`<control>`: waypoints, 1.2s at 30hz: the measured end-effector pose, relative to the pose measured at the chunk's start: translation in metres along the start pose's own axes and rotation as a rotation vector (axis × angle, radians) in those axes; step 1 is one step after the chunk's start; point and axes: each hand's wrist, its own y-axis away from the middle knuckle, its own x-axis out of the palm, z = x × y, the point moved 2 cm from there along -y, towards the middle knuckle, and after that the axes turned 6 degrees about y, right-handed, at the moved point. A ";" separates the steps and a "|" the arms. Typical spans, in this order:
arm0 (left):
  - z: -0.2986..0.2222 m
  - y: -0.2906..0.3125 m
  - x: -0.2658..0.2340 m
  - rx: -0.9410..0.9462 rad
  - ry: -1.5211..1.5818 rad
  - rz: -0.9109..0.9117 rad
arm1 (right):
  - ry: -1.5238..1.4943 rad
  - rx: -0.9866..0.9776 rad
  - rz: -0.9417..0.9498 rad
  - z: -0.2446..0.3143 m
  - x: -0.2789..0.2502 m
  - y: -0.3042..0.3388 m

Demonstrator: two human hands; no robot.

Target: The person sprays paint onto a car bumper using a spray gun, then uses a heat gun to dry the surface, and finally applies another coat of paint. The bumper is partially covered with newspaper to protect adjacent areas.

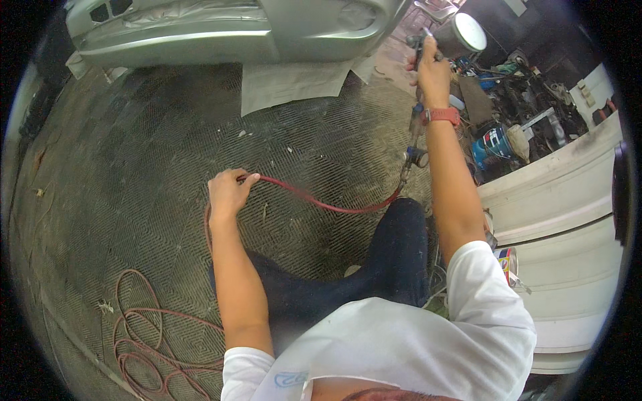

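Note:
My right hand (433,73) is raised at the upper right, with a red watch band on its wrist. Its fingers wrap around a spray gun (420,48), partly hidden by the hand. Close beside the gun is a grey cylinder (453,39) with a round white top; whether the two are joined I cannot tell. Below the gun hangs a fitting with a dark round part (417,158), leading into a red hose (321,204). The hose sags across to my left hand (229,194), which is closed on it, thumb and fingers pinching it.
A silver car bumper (200,43) spans the top, with paper sheets (287,87) beneath it. Hose coils (144,347) lie on the ridged floor (134,200) at lower left. On the right are a blue bucket (491,147), cluttered tools, white panels (555,200) and a small can (508,264).

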 end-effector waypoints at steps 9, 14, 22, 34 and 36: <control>0.013 0.007 -0.022 -0.094 -0.228 -0.344 | -0.555 -0.029 0.328 0.084 0.094 0.116; 0.014 0.008 -0.025 -0.104 -0.187 -0.219 | -0.624 -0.002 0.524 0.080 0.108 0.145; 0.012 0.015 -0.019 -0.082 -0.187 -0.090 | -0.493 0.162 0.155 -0.021 0.076 0.104; 0.004 0.018 -0.023 -0.134 -0.277 -0.245 | -0.519 0.111 0.158 -0.015 0.116 0.157; 0.005 0.019 -0.022 -0.133 -0.306 -0.261 | -0.509 0.035 0.271 0.004 0.134 0.173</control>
